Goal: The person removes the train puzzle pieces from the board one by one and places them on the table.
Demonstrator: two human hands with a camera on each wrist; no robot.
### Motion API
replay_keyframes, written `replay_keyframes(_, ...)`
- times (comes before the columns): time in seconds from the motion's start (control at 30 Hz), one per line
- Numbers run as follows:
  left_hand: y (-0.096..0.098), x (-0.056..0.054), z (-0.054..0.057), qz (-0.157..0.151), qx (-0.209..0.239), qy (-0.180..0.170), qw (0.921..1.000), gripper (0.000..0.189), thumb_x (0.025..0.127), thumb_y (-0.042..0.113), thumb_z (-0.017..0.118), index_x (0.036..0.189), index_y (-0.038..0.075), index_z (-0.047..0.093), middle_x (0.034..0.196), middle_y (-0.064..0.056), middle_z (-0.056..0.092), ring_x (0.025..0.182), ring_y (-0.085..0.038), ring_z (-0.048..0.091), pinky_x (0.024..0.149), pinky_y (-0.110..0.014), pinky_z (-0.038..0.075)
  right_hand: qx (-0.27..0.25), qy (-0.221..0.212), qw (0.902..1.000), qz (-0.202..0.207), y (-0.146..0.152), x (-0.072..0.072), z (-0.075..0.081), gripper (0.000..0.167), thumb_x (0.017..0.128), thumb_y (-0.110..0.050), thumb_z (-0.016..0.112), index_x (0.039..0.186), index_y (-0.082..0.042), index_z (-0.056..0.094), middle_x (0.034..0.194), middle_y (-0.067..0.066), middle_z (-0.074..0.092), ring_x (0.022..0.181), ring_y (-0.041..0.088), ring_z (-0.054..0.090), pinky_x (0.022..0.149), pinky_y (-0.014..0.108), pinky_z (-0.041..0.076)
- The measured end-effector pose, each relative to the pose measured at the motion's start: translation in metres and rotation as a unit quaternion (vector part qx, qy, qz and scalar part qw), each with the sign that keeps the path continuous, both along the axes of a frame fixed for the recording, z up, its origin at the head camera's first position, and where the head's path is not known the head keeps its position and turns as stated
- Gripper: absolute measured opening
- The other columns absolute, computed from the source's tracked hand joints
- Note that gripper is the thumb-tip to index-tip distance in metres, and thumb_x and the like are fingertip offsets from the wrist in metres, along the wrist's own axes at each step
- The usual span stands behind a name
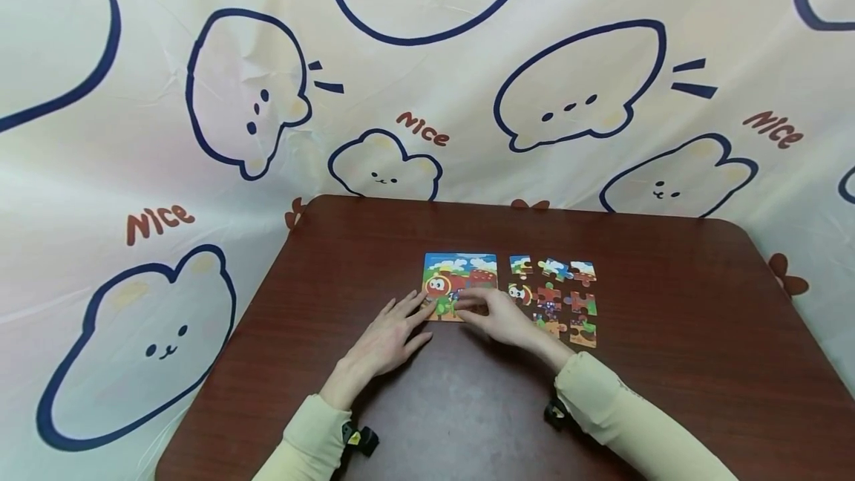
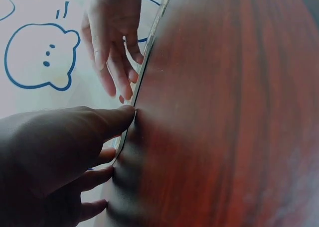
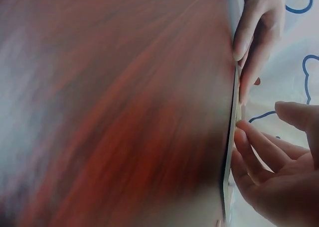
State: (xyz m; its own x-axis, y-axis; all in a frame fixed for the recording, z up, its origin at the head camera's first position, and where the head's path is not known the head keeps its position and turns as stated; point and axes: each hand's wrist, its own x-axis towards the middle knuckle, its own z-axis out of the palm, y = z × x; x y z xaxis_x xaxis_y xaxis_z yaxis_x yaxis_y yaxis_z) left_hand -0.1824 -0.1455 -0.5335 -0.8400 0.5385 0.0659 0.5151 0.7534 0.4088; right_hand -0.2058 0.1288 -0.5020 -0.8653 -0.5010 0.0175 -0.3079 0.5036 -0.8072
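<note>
A square picture board [image 1: 461,266] with a cartoon scene of sky, a red vehicle and a round-eyed figure lies flat on the table. My left hand [image 1: 394,336] rests at its left and lower-left edge, fingers spread and fairly straight. In the left wrist view, that hand's thumb [image 2: 117,121] meets the board's rim. Over the board's lower right is my right hand [image 1: 501,318], fingers loosely bent. The right wrist view shows its fingertips [image 3: 240,132] on the board and its thumb [image 3: 294,112] held apart. Nothing shows between them. Both hands cover parts of the picture.
Right of the board, loose jigsaw pieces [image 1: 549,295] lie in rough rows with small gaps, partly behind my right hand. All sit on a dark brown wooden table [image 1: 668,318]. A pale cloth [image 1: 467,80] with cartoon drawings hangs behind the table's far edge.
</note>
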Motion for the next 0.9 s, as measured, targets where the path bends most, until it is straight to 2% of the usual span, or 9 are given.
replay_keyframes(0.07,-0.001,-0.001,-0.004,0.0,-0.008,0.009,0.9999,0.062,0.115,0.048,0.055,0.17,0.022,0.045,0.178,-0.012,0.041,0.168,-0.034,0.034,0.133,-0.067,0.031,-0.015,-0.009,0.9998,0.007,-0.001,-0.001,-0.001,0.043,0.111,-0.019,0.068,0.146,0.005,0.066,0.127,0.015,0.082,0.126,0.037,0.075,0.11,0.057,0.059)
replay_keyframes(0.1,0.0,0.0,-0.003,0.001,-0.011,0.007,0.9999,0.063,0.115,0.047,0.055,0.171,0.02,0.044,0.178,-0.012,0.041,0.168,-0.034,0.034,0.133,-0.067,0.031,-0.02,-0.014,0.9997,0.009,-0.002,-0.001,-0.001,0.043,0.111,-0.019,0.068,0.146,0.006,0.066,0.127,0.016,0.082,0.126,0.037,0.075,0.11,0.058,0.059)
replay_keyframes(0.2,0.003,0.003,0.007,0.01,-0.026,-0.006,0.9996,0.067,0.114,0.042,0.059,0.171,0.012,0.041,0.177,-0.014,0.042,0.168,-0.035,0.035,0.133,-0.067,0.031,-0.041,-0.037,0.9984,0.012,-0.003,-0.003,-0.003,0.043,0.111,-0.017,0.067,0.146,0.008,0.065,0.127,0.02,0.081,0.126,0.039,0.075,0.109,0.056,0.06)
replay_keyframes(0.3,0.009,0.011,0.026,0.02,-0.047,-0.027,0.9983,0.068,0.113,0.036,0.063,0.17,0.006,0.041,0.177,-0.015,0.042,0.167,-0.036,0.036,0.134,-0.065,0.031,-0.061,-0.067,0.9959,0.008,-0.003,-0.005,-0.005,0.044,0.111,-0.014,0.066,0.147,0.01,0.063,0.129,0.024,0.079,0.126,0.041,0.075,0.105,0.052,0.063)
replay_keyframes(0.37,0.01,0.012,0.028,0.024,-0.06,-0.028,0.9975,0.067,0.113,0.035,0.063,0.169,0.006,0.042,0.178,-0.014,0.041,0.168,-0.034,0.035,0.135,-0.063,0.031,-0.068,-0.087,0.9938,0.002,-0.003,-0.006,-0.005,0.045,0.11,-0.013,0.066,0.148,0.011,0.062,0.13,0.026,0.078,0.126,0.043,0.074,0.104,0.051,0.064)
replay_keyframes(0.5,0.008,0.01,0.023,0.018,-0.043,-0.026,0.9986,0.066,0.113,0.037,0.063,0.169,0.007,0.044,0.178,-0.014,0.04,0.168,-0.036,0.035,0.134,-0.065,0.031,-0.068,-0.119,0.9905,-0.018,-0.007,-0.008,-0.003,0.046,0.108,-0.013,0.071,0.147,0.009,0.064,0.128,0.024,0.079,0.122,0.04,0.074,0.101,0.047,0.064)
replay_keyframes(0.67,-0.001,0.0,-0.006,0.004,0.011,0.0,0.9999,0.064,0.114,0.05,0.057,0.168,0.018,0.048,0.178,-0.01,0.041,0.167,-0.035,0.036,0.13,-0.069,0.033,-0.073,-0.141,0.9864,-0.042,-0.012,-0.01,-0.002,0.045,0.104,-0.009,0.075,0.145,0.01,0.066,0.121,0.023,0.08,0.11,0.03,0.076,0.097,0.041,0.064)
replay_keyframes(0.77,-0.004,-0.004,-0.018,-0.004,0.006,0.023,0.9997,0.063,0.115,0.053,0.052,0.169,0.022,0.047,0.179,-0.008,0.041,0.168,-0.032,0.035,0.131,-0.066,0.033,-0.072,-0.133,0.9873,-0.05,-0.015,-0.01,-0.003,0.046,0.101,-0.005,0.077,0.143,0.01,0.067,0.116,0.023,0.081,0.102,0.023,0.075,0.094,0.038,0.063)
replay_keyframes(0.9,0.001,0.001,0.005,-0.005,-0.009,0.006,0.9999,0.059,0.114,0.039,0.06,0.167,0.015,0.05,0.177,-0.014,0.042,0.167,-0.037,0.036,0.132,-0.067,0.032,-0.072,-0.125,0.9871,-0.07,-0.019,-0.009,-0.003,0.047,0.097,-0.003,0.082,0.14,0.01,0.07,0.113,0.022,0.081,0.095,0.018,0.074,0.09,0.035,0.063)
